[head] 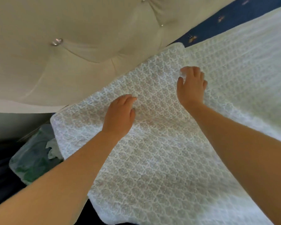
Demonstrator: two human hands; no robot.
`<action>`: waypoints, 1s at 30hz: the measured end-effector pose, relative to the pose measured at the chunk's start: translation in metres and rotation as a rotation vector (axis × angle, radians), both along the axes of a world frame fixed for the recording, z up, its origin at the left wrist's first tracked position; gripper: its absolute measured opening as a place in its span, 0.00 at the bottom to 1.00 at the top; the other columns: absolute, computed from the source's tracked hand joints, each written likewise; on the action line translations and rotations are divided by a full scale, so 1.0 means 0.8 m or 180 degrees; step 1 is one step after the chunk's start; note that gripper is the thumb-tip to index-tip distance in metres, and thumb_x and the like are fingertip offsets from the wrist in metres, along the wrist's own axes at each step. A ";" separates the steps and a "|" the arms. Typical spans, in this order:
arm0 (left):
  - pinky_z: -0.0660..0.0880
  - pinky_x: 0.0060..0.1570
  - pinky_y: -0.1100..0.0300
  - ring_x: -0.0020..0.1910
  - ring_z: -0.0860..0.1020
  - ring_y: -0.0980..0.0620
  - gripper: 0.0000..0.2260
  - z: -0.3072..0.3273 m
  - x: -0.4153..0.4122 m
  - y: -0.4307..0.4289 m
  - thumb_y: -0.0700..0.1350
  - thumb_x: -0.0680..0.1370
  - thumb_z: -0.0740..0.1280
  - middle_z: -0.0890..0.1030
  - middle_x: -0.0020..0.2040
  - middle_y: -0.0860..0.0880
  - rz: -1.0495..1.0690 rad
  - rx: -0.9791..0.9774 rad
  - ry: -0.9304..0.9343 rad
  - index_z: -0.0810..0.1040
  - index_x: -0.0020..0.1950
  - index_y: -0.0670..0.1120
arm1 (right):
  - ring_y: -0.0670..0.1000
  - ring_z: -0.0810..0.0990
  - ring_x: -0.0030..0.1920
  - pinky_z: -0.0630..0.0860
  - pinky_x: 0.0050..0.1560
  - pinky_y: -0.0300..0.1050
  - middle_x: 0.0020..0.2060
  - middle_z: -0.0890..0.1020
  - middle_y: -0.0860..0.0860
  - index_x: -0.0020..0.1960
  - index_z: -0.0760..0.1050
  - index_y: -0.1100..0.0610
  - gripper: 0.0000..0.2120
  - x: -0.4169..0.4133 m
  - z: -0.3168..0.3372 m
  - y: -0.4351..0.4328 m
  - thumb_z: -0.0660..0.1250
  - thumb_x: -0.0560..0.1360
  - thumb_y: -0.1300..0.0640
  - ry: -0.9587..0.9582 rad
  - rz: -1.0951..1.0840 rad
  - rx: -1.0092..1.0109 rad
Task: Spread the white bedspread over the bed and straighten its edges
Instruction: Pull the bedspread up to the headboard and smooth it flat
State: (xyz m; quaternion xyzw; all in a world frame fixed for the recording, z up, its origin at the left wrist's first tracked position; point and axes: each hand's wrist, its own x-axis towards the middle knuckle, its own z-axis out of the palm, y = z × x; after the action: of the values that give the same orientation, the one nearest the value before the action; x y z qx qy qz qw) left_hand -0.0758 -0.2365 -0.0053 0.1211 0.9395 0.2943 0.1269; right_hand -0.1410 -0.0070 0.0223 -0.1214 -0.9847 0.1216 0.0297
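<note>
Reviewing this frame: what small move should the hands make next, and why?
Probably the right hand pulls the bedspread edge toward the headboard: a strip of blue sheet shows uncovered there, while the left hand lies flat on the cloth.

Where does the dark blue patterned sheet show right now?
In the head view, upper right: a strip of dark blue patterned sheet lies between the cream tufted headboard and the far edge of the white textured bedspread, beyond the right hand.

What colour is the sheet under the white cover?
Dark blue sheet with little gold marks; head view.
</note>
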 end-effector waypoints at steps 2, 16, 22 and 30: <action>0.58 0.72 0.51 0.73 0.63 0.47 0.19 0.001 -0.020 0.033 0.43 0.81 0.59 0.66 0.74 0.46 -0.0136 -0.0070 -0.0059 0.67 0.73 0.45 | 0.56 0.70 0.62 0.65 0.61 0.53 0.62 0.72 0.54 0.63 0.70 0.55 0.13 -0.018 0.001 0.042 0.56 0.80 0.58 -0.0081 -0.0210 -0.0189; 0.68 0.57 0.50 0.59 0.69 0.44 0.11 -0.077 -0.163 0.175 0.48 0.77 0.64 0.71 0.59 0.46 -0.0140 -0.0496 0.0598 0.72 0.57 0.46 | 0.53 0.76 0.35 0.72 0.30 0.45 0.41 0.76 0.54 0.73 0.59 0.47 0.24 -0.139 -0.074 0.142 0.54 0.79 0.62 -0.1108 -0.0351 -0.0612; 0.65 0.46 0.53 0.45 0.69 0.47 0.09 -0.093 -0.198 0.178 0.52 0.75 0.59 0.71 0.45 0.48 -0.0206 -0.0964 0.1101 0.70 0.45 0.48 | 0.56 0.76 0.37 0.76 0.37 0.52 0.41 0.75 0.55 0.75 0.53 0.42 0.27 -0.215 -0.087 0.179 0.55 0.80 0.60 -0.0803 -0.0144 -0.0312; 0.68 0.51 0.51 0.50 0.73 0.45 0.12 -0.102 -0.199 0.176 0.51 0.75 0.63 0.76 0.52 0.46 -0.0219 -0.0776 0.1309 0.74 0.54 0.44 | 0.55 0.73 0.40 0.66 0.35 0.47 0.40 0.74 0.57 0.48 0.65 0.57 0.02 -0.265 -0.096 0.201 0.55 0.78 0.63 -0.0294 -0.0431 -0.0290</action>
State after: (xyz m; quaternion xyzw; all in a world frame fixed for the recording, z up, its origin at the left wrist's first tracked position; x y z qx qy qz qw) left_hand -0.2352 -0.0957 -0.0871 0.1942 0.9694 0.1434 -0.0434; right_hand -0.3529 0.1538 -0.0541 -0.1944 -0.9680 0.1582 -0.0131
